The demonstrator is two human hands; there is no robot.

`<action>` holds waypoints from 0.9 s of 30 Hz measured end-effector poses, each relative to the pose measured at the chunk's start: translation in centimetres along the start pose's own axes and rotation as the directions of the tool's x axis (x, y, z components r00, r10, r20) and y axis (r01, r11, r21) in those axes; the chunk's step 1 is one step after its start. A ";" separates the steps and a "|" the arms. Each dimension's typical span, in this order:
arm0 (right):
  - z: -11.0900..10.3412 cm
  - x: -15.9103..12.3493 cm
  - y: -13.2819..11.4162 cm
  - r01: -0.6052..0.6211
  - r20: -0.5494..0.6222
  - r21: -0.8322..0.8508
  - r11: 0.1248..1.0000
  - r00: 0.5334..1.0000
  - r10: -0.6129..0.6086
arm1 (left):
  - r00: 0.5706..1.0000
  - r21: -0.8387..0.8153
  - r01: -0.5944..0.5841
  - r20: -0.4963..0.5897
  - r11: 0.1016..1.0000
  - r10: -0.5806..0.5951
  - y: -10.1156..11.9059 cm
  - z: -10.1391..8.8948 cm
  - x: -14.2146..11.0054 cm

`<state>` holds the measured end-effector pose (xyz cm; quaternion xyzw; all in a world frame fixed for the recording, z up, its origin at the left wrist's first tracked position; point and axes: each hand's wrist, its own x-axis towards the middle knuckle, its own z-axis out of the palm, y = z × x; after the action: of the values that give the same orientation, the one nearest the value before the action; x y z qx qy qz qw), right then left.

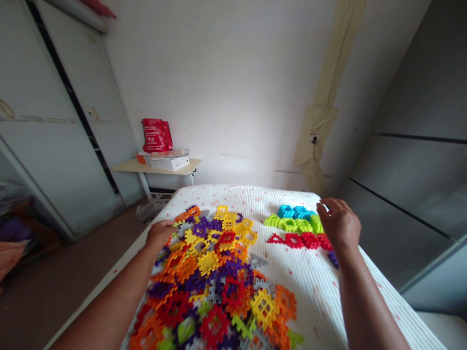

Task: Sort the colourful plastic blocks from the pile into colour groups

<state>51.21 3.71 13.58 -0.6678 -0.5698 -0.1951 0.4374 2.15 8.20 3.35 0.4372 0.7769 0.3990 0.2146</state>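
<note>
A big heap of mixed plastic interlocking tiles (215, 277), orange, yellow, purple, red and grey, lies on a white ribbed bed cover (310, 282). My left hand (159, 233) rests on the heap's far left edge, fingers curled down into the pieces; what it holds is hidden. To the right lie sorted rows: blue tiles (294, 212), green tiles (290, 224) and red tiles (301, 240). My right hand (337, 223) hovers at the right end of these rows, fingers bent toward the green ones, seen from the back. A purple tile (333, 258) peeks out beside my right wrist.
A small side table (156, 168) behind the bed carries a red bag (156, 134) and flat boxes (170, 160). White wardrobe doors (54, 121) stand at the left, grey panels at the right. A rolled beige cloth (321, 116) hangs on the back wall.
</note>
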 end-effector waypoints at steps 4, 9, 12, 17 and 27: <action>0.0 0.0 0.0 -0.005 0.012 0.000 1.000 1.000 0.005 | 0.999 -0.085 0.038 0.043 0.996 -0.034 0.9 -0.8 -1.4; -0.1 0.0 -0.1 0.000 0.008 0.023 1.000 1.000 0.000 | 1.000 -0.250 -0.003 0.017 0.968 0.008 2.5 -2.0 -3.7; 0.1 -0.1 -0.5 0.006 0.025 0.084 0.996 1.000 -0.008 | 0.999 -0.360 -0.040 0.015 0.932 0.049 3.9 -2.5 -5.4; 1.4 -1.5 -3.3 0.024 0.200 0.316 0.948 0.976 -0.091 | 0.992 -0.491 -0.066 0.060 0.869 0.109 6.2 -2.5 -9.2; 1.9 -10.0 -13.7 0.273 0.353 0.691 0.669 0.681 -0.642 | 0.945 -0.637 0.074 0.292 0.767 0.151 7.7 0.7 -16.0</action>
<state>35.24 -1.08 9.92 -0.3489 -0.8598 0.0909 0.3615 14.93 -2.78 8.93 0.4135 0.5387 0.5660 0.4674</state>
